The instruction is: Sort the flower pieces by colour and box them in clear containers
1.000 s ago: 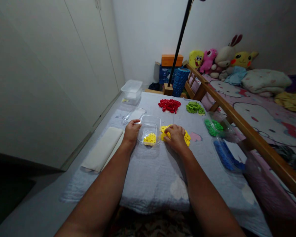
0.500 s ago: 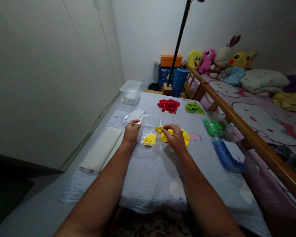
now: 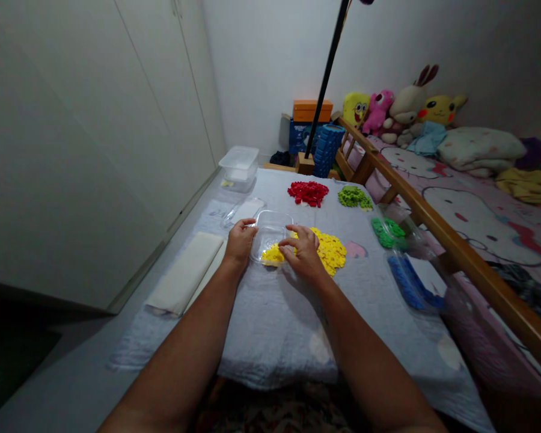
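The clear plastic container (image 3: 274, 218) stands on the cloth-covered table, with yellow flower-shaped plastic pieces (image 3: 270, 255) lying in its near part. My left hand (image 3: 240, 242) is closed on the container's left rim, thumb and fingers pinching it. At the right side of the container, my right hand (image 3: 301, 246) hovers over the rim, its fingertips apart and no piece visible between them. Just beyond that hand spreads a pile of yellow flower-shaped pieces (image 3: 331, 251), partly covered by its fingers.
Red pieces (image 3: 308, 193) and light green pieces (image 3: 354, 196) lie in piles at the back. Along the right edge are containers with green pieces (image 3: 388, 233) and blue pieces (image 3: 412, 282). A folded cloth (image 3: 184, 270), a clear lid (image 3: 244, 211) and stacked containers (image 3: 240, 165) are at left.
My right hand has moved left from the yellow pile to the container, and the yellow flower piece it pinched has left its fingers. My left hand stays on the rim.
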Available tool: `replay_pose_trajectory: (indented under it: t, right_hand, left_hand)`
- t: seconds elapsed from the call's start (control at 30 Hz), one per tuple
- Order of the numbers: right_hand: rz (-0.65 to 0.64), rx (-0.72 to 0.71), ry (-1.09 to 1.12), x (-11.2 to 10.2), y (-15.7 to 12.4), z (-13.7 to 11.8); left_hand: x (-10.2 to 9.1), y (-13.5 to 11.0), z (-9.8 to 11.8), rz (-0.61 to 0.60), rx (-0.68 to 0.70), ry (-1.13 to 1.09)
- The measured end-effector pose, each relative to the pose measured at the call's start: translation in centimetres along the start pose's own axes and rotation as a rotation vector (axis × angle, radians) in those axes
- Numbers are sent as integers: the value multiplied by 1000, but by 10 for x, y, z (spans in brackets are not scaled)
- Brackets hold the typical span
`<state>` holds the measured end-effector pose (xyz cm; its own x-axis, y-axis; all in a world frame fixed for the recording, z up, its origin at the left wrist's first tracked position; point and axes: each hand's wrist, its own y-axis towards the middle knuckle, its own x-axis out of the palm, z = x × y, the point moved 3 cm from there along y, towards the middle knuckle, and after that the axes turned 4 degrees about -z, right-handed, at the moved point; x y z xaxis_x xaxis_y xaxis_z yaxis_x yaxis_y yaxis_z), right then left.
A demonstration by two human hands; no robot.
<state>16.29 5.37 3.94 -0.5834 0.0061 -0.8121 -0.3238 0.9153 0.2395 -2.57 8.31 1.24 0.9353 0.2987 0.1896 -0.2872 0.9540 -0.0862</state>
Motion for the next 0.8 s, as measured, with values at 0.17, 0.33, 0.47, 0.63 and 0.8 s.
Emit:
replay_pose_trajectory:
  t: [0.17, 0.33, 0.47, 0.63, 0.8]
  right_hand:
    - [119, 88, -60, -19, 2, 22]
    - [116, 186, -191, -29, 1, 45]
    - [11, 129, -274, -21, -3, 48]
    - [-44, 102, -301, -15, -5, 46]
    - [-26, 127, -213, -18, -2, 46]
  left_hand:
    - [0, -1, 2, 6, 3, 8]
    - [-1, -1, 2, 11, 5, 8]
    - [-1, -1, 2, 12, 7, 7]
    - [0, -2, 2, 5, 6, 26]
    - [-1, -1, 2, 1, 11, 26]
